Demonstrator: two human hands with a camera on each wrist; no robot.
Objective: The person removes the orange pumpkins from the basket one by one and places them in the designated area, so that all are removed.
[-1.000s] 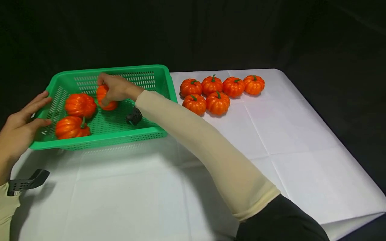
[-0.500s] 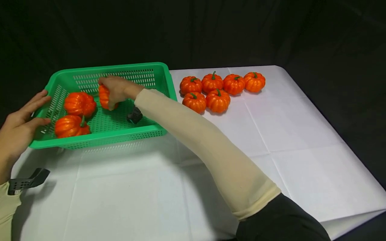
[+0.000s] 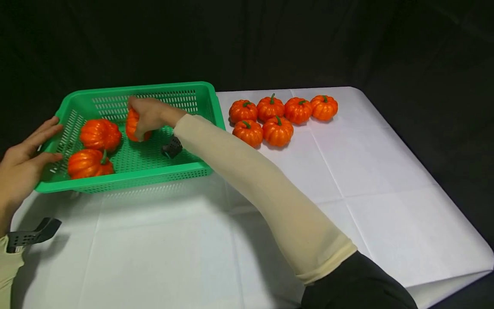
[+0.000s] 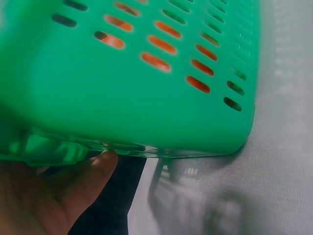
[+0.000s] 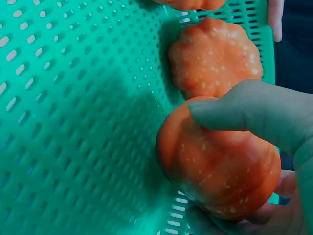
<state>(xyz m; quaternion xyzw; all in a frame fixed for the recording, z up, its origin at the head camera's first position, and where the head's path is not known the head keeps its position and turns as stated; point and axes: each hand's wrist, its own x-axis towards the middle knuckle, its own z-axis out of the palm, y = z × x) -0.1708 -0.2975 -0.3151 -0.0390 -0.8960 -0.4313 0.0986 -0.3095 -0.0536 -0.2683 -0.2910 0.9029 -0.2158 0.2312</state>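
Gripping pumpkin, right fingers partly hidden, left fingers straight against green basket

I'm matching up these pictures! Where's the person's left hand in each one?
Head: the left hand is at the left edge, by the green basket.
Left wrist: that hand is bottom left.
Right wrist: only its fingers show, top right.
Shared landmark: the green basket.

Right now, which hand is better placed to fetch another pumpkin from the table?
Probably the right hand: it's nearer the loose pumpkins, though it must first release the held pumpkin. The left hand touches the green basket at its left end.
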